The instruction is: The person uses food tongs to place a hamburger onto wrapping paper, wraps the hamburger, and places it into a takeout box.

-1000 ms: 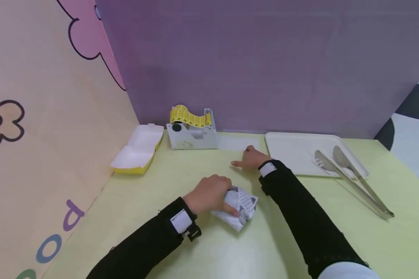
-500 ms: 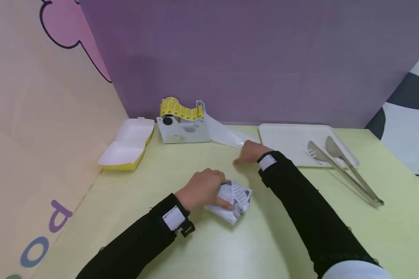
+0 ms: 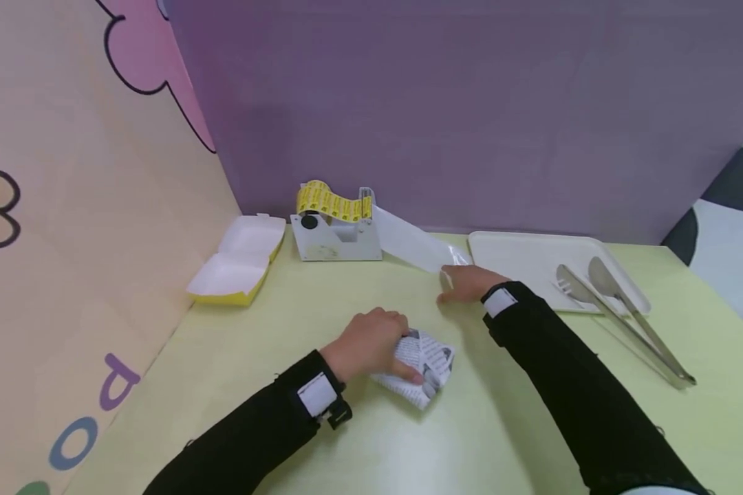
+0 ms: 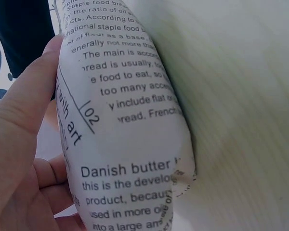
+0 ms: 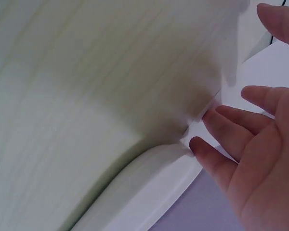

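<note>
My left hand (image 3: pixel 367 344) holds a packet wrapped in newsprint paper (image 3: pixel 430 361) on the table, thumb over its top. In the left wrist view, the printed wrapping (image 4: pixel 120 120) fills the middle, with fingers along one side. Farther forward, my right hand (image 3: pixel 470 283) touches the free end of a white strip (image 3: pixel 408 240). That strip slants down from a metal label dispenser (image 3: pixel 340 240) bearing a roll of yellow labels (image 3: pixel 322 199). In the right wrist view, the right hand (image 5: pixel 260 154) has extended fingers at the strip (image 5: pixel 274 67), its thumb apart from them.
An open yellow-and-white food box (image 3: pixel 235 265) stands at the left wall. On the right lies a white tray (image 3: pixel 508 258), with metal tongs (image 3: pixel 631 323) resting over its right side and reaching onto the table. A purple panel (image 3: pixel 439 117) closes off the back.
The strip lay flat on the table at first; it now rises to the dispenser, drawn tighter. My right hand has moved slightly right. The left hand keeps its hold on the packet.
</note>
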{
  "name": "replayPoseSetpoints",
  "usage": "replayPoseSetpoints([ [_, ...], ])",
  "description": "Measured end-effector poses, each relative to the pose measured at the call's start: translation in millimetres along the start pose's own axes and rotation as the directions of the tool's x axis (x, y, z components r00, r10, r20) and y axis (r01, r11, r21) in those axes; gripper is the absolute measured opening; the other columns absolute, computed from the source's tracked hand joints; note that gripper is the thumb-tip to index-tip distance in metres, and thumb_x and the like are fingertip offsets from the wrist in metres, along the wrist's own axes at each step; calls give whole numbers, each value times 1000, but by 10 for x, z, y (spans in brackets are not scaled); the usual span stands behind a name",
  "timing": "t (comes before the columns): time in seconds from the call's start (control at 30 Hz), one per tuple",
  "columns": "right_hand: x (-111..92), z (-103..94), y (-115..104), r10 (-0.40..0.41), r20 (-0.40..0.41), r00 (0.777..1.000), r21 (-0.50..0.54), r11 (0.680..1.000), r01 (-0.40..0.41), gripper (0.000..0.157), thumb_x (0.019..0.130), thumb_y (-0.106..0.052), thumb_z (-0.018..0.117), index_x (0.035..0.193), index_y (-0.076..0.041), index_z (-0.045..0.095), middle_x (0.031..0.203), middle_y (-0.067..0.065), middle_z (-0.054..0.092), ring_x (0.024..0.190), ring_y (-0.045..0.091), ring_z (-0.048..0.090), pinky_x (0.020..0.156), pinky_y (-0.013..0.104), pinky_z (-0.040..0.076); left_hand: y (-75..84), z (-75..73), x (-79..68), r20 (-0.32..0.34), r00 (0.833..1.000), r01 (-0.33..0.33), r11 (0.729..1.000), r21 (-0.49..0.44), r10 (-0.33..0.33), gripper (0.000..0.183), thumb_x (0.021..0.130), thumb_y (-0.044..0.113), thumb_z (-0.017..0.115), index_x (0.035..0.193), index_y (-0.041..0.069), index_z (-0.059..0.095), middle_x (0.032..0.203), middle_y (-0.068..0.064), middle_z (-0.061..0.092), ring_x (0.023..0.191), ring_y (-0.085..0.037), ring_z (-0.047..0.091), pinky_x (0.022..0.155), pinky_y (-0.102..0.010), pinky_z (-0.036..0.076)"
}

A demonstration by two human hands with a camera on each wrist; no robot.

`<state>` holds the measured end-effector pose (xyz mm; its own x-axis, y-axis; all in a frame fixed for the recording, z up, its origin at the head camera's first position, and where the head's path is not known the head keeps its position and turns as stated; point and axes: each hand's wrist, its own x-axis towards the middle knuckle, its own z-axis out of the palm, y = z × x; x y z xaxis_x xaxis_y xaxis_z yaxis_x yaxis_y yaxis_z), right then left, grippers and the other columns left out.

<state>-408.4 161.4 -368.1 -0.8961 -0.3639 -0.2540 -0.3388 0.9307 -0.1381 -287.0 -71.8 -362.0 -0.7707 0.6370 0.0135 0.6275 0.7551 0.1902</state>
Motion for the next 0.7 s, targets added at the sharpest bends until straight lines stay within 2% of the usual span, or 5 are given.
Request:
replayPoseSetpoints([
  [0.1, 49, 27, 23, -3, 25, 1000, -56, 998, 4, 66, 92, -49, 59, 129, 6, 53, 129, 25, 56, 118, 38, 53, 102, 47, 40, -1, 16, -5, -9, 1000, -9, 1000, 24, 9, 68, 65, 65, 78, 107, 12, 68, 87, 6, 60, 77, -11, 51, 63, -26, 44],
  [0.2, 106, 32, 29, 9, 36, 999, -121, 993, -5, 57, 93, -54, 54, 107, 1, 63, 106, 16, 63, 95, 29, 59, 89, 44, 45, 0, 13, -3, -15, 1000, -15, 999, 50, 16, 69, 66, 67, 76, 107, 13, 67, 88, 5, 60, 78, -12, 51, 65, -26, 45],
  [0.3, 126, 19, -14, 48, 43, 998, -136, 990, -42, 58, 94, -56, 52, 101, 0, 66, 95, 13, 63, 83, 26, 56, 83, 44, 46, 2, 17, -11, -17, 1000, -19, 998, 68, 21, 70, 66, 68, 76, 107, 13, 67, 89, 5, 61, 79, -12, 52, 66, -27, 46],
  [0.5, 87, -19, -78, 117, 46, 992, -138, 984, -109, 74, 94, -58, 49, 126, 8, 58, 118, 25, 61, 102, 34, 60, 92, 49, 45, 12, 37, -11, -13, 1000, -16, 997, 80, 17, 71, 65, 70, 75, 108, 14, 66, 91, 5, 61, 79, -12, 52, 66, -27, 46],
  [0.7, 98, -46, -66, 154, 57, 986, -118, 982, -147, 81, 93, -61, 48, 134, 9, 50, 129, 29, 55, 114, 39, 55, 96, 51, 43, -9, 32, -27, -16, 1000, -18, 997, 74, 19, 73, 66, 70, 74, 111, 13, 66, 93, 4, 63, 80, -13, 53, 66, -27, 46],
])
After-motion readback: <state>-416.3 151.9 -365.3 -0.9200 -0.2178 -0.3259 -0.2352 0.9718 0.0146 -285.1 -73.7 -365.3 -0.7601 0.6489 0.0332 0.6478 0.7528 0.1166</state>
